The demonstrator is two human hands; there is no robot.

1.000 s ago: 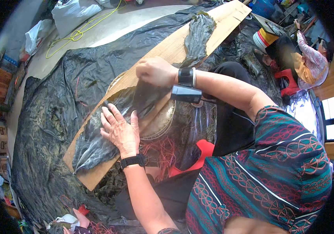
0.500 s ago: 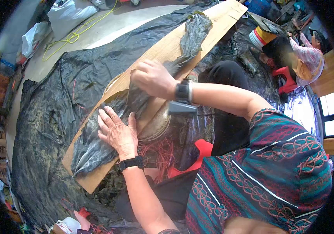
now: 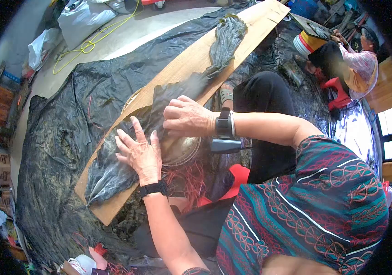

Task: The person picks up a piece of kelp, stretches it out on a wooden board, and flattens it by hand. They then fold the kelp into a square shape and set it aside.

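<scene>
A long, wrinkled strip of dried kelp (image 3: pixel 189 87), dark grey-green with whitish patches, lies lengthwise along a wooden board (image 3: pixel 168 73). My left hand (image 3: pixel 142 156) rests on its lower part, palm down with the fingers spread. Further up the strip, my right hand (image 3: pixel 189 118) is closed at the near edge of the kelp, fingers curled in; its fingertips are partly hidden. Beneath the board, a round woven basket (image 3: pixel 184 153) shows at the near side.
Black plastic sheeting (image 3: pixel 58 137) covers the floor. Red strings (image 3: pixel 184 183) and a red stool (image 3: pixel 238 181) are close to my legs. A co-worker (image 3: pixel 358 64) sits at the upper right by a yellow-and-white bucket (image 3: pixel 306 44). White sacks (image 3: pixel 84 23) and a yellow cord (image 3: pixel 86 46) lie at upper left.
My right hand has moved down and slightly right, toward me, to the near edge of the kelp. More of the strip's middle now shows flat on the board. My left hand stays nearly still.
</scene>
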